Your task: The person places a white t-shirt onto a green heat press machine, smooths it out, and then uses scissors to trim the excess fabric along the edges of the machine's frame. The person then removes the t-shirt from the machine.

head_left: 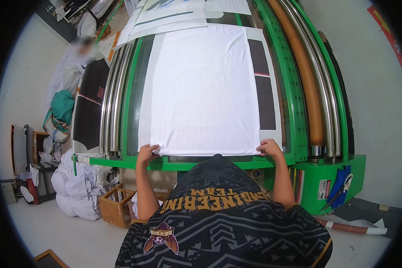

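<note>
A white fabric sheet point(201, 89) lies on a larger printed paper with dark panels point(263, 100), on the bed of a green machine point(223, 163). My left hand point(146, 152) pinches the fabric's near left corner, fingers closed on it. At the near right corner, my right hand point(270, 148) grips the edge of the same fabric with bent fingers. More white printed sheets point(169, 18) lie across the far end of the bed.
Steel rollers point(114, 98) and a brown roller point(306, 80) flank the bed. Another person point(69, 64) is at the far left. A white bundle point(76, 192), a wooden crate point(116, 205), hanging scissors point(341, 192) and a paper roll point(353, 228) are around the machine's base.
</note>
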Motion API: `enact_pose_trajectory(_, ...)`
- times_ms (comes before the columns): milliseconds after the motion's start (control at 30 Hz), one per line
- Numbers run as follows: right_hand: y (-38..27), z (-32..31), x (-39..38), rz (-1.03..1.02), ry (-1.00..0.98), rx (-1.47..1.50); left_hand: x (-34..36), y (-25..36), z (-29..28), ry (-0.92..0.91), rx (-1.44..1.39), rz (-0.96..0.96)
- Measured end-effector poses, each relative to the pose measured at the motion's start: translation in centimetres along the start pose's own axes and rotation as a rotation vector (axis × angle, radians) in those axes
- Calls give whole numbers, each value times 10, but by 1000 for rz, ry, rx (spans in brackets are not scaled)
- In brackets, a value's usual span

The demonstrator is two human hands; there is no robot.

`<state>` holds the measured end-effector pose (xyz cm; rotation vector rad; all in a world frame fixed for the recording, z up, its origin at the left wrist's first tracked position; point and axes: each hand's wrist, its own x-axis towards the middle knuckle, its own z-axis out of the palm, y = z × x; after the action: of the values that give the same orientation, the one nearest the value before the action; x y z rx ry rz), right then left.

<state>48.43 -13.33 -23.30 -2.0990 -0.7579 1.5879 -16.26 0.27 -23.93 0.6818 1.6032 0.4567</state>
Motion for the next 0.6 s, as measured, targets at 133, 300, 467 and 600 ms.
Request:
enact_pose_trajectory(133,-23,7,-2,-32,-13,-136,2,-19,-13,23,52,71)
enact_pose_trajectory(300,3,3,8,-27,22,-81,-6,-19,1,133,58,140)
enact_pose_trajectory(467,-8,4,-8,32,17,-12,-6,-33,-4,230,101,225)
enact_pose_trajectory(600,-18,6,-17,64,-14,18,-16,-32,-2,311,165,267)
